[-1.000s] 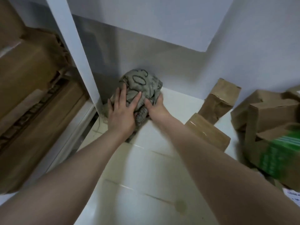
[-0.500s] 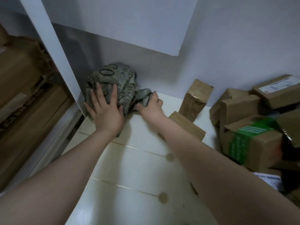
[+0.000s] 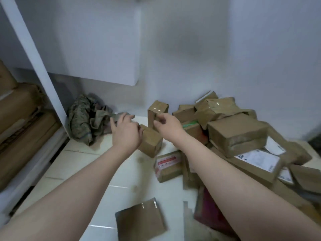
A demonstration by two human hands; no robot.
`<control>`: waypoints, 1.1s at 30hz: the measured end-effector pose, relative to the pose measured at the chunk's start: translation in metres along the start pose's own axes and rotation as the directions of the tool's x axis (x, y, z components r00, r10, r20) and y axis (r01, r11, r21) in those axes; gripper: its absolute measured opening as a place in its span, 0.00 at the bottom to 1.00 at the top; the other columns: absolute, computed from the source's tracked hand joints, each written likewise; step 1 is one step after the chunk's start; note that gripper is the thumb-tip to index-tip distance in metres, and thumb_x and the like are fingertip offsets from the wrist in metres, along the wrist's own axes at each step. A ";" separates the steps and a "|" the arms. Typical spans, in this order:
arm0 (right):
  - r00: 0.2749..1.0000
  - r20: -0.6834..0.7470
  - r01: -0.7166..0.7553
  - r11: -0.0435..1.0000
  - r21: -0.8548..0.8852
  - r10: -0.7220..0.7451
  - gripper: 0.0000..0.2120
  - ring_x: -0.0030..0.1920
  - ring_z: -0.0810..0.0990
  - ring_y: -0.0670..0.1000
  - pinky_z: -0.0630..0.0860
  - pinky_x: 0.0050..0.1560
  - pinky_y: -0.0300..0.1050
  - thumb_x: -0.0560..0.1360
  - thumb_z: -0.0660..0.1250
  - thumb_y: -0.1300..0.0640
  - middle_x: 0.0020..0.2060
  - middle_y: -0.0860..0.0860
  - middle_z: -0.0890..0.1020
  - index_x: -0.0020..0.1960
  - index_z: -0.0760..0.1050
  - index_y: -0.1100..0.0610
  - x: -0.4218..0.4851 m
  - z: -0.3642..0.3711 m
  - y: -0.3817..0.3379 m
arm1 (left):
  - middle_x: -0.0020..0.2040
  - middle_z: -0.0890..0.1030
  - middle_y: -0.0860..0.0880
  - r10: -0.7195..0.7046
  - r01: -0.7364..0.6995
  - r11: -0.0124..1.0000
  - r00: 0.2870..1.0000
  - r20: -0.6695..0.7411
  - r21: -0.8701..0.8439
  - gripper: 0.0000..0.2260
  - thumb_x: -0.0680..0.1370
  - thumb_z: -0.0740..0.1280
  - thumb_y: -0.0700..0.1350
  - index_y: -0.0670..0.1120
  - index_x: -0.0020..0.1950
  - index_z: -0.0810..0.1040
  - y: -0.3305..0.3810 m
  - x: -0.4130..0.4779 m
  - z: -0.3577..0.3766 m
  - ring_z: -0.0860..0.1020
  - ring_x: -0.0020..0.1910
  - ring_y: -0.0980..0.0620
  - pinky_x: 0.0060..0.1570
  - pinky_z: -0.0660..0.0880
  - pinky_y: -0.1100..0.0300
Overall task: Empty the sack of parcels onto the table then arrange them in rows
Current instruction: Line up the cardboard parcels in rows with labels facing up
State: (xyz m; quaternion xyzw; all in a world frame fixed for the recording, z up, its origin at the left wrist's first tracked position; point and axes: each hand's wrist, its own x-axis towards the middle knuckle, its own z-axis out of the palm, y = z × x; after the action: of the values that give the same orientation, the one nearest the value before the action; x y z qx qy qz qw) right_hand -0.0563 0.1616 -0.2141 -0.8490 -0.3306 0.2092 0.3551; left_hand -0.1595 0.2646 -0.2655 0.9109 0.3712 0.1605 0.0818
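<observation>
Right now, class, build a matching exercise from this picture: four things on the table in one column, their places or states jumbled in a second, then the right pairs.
Column one:
1 sack
2 upright parcel
3 large parcel
4 flat parcel

Column two:
A lying flat, nearest the camera
B standing on end
C crumpled, far left
D topmost on the right

Pairs: 1-C; 2-B; 3-D; 4-A

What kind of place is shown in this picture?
Probably a parcel storage or sorting room: a heap of taped cardboard parcels with shipping labels on a white table, a crumpled sack in the corner, cartons stacked at the left.
</observation>
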 end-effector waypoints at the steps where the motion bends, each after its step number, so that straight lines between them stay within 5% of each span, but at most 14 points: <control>1: 1.000 -0.018 0.009 1.000 -0.009 -0.009 0.19 0.65 0.74 0.52 0.70 0.65 0.45 0.79 0.63 0.53 0.66 0.50 0.76 0.69 0.71 0.55 -0.017 -0.019 0.008 | 0.71 0.71 0.51 0.013 -0.013 1.000 1.000 0.004 -0.012 0.13 0.79 0.62 0.53 0.49 0.50 0.84 0.023 -0.010 -0.005 0.59 0.74 0.47 0.74 0.48 0.40; 4: 0.996 -0.065 0.063 0.996 -0.058 -0.067 0.16 0.62 0.77 0.50 0.72 0.62 0.44 0.79 0.63 0.53 0.62 0.48 0.79 0.65 0.75 0.53 -0.068 -0.073 0.035 | 0.71 0.70 0.50 0.080 -0.080 0.996 0.997 -0.009 -0.045 0.13 0.78 0.63 0.56 0.51 0.52 0.82 0.095 -0.038 -0.017 0.60 0.73 0.47 0.73 0.50 0.42; 10: 0.965 -0.240 0.059 0.979 -0.196 -0.106 0.12 0.58 0.78 0.49 0.74 0.59 0.45 0.78 0.64 0.53 0.57 0.48 0.81 0.60 0.79 0.50 -0.158 -0.183 0.114 | 0.77 0.61 0.48 0.195 -0.210 0.948 0.977 -0.082 -0.239 0.24 0.80 0.59 0.57 0.54 0.75 0.64 0.243 -0.097 -0.024 0.54 0.77 0.45 0.73 0.49 0.36; 13: 0.932 -0.360 -0.097 0.933 -0.345 -0.036 0.18 0.67 0.69 0.54 0.70 0.65 0.51 0.77 0.64 0.48 0.66 0.50 0.74 0.67 0.73 0.48 -0.181 -0.216 0.161 | 0.79 0.54 0.51 0.368 -0.370 0.903 0.929 -0.049 -0.219 0.25 0.80 0.57 0.58 0.58 0.77 0.57 0.298 -0.118 -0.016 0.46 0.79 0.46 0.72 0.44 0.33; 15: 0.956 -0.275 -0.205 0.898 -0.390 0.099 0.29 0.74 0.56 0.59 0.62 0.71 0.56 0.76 0.64 0.43 0.75 0.51 0.60 0.75 0.60 0.44 -0.192 -0.225 0.190 | 0.80 0.48 0.53 0.478 -0.470 0.877 0.874 0.088 -0.100 0.25 0.81 0.53 0.60 0.62 0.78 0.51 0.318 -0.125 -0.002 0.40 0.79 0.47 0.70 0.39 0.30; 17: 0.969 -0.159 -0.236 0.906 -0.351 0.191 0.40 0.77 0.47 0.62 0.53 0.74 0.60 0.75 0.65 0.39 0.78 0.52 0.49 0.78 0.46 0.43 -0.198 -0.223 0.212 | 0.80 0.42 0.55 0.386 -0.393 0.919 0.875 0.292 -0.037 0.29 0.78 0.46 0.68 0.63 0.78 0.45 0.319 -0.126 0.012 0.36 0.78 0.47 0.68 0.36 0.28; 19: 0.974 -0.093 -0.225 0.926 -0.304 0.207 0.45 0.77 0.42 0.62 0.48 0.74 0.62 0.74 0.64 0.35 0.79 0.52 0.43 0.78 0.39 0.43 -0.196 -0.215 0.222 | 0.80 0.40 0.53 0.165 -0.139 0.986 0.869 0.467 -0.089 0.38 0.71 0.43 0.76 0.63 0.78 0.44 0.304 -0.126 0.021 0.37 0.78 0.42 0.68 0.35 0.28; 22: 0.990 0.015 -0.127 0.934 -0.334 0.140 0.45 0.78 0.48 0.59 0.52 0.74 0.64 0.73 0.64 0.35 0.79 0.51 0.48 0.78 0.37 0.43 -0.183 -0.186 0.220 | 0.80 0.39 0.49 0.001 0.058 0.994 0.837 0.548 -0.091 0.44 0.65 0.44 0.81 0.64 0.78 0.44 0.269 -0.135 0.019 0.42 0.77 0.34 0.68 0.39 0.27; 25: 0.986 0.152 -0.017 0.950 -0.313 0.068 0.42 0.76 0.57 0.57 0.54 0.73 0.66 0.74 0.65 0.39 0.78 0.50 0.56 0.76 0.40 0.38 -0.165 -0.149 0.203 | 0.79 0.47 0.44 -0.046 0.056 0.998 0.894 0.445 -0.008 0.43 0.68 0.55 0.77 0.56 0.78 0.53 0.239 -0.134 0.005 0.44 0.77 0.38 0.70 0.42 0.30; 28: 0.941 0.336 0.145 0.948 -0.284 -0.043 0.32 0.69 0.69 0.54 0.64 0.70 0.61 0.70 0.63 0.37 0.70 0.46 0.70 0.72 0.58 0.38 -0.147 -0.111 0.182 | 0.78 0.49 0.46 -0.008 0.053 0.991 0.942 0.336 -0.126 0.39 0.71 0.66 0.65 0.53 0.76 0.57 0.223 -0.117 -0.009 0.43 0.78 0.43 0.72 0.43 0.34; 31: 0.908 0.415 0.174 0.957 -0.230 -0.066 0.22 0.64 0.73 0.51 0.70 0.63 0.45 0.76 0.64 0.44 0.65 0.48 0.75 0.69 0.70 0.46 -0.134 -0.092 0.164 | 0.79 0.50 0.53 0.113 -0.061 0.976 0.962 0.250 -0.208 0.30 0.75 0.64 0.61 0.59 0.75 0.59 0.218 -0.097 -0.010 0.41 0.78 0.48 0.72 0.40 0.33; 33: 0.952 0.291 0.165 0.954 -0.250 -0.088 0.18 0.60 0.76 0.54 0.75 0.59 0.48 0.77 0.64 0.47 0.59 0.52 0.79 0.65 0.74 0.52 -0.122 -0.095 0.161 | 0.79 0.51 0.56 0.164 -0.106 0.971 0.946 0.279 -0.212 0.24 0.78 0.58 0.63 0.63 0.74 0.61 0.214 -0.089 -0.002 0.41 0.78 0.49 0.71 0.38 0.32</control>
State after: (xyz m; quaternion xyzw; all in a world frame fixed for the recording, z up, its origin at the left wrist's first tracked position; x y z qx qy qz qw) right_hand -0.0183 -0.0542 -0.2562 -0.8288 -0.4568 0.2551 0.1984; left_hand -0.0805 0.0502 -0.2271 0.9356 0.2738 0.0639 0.2133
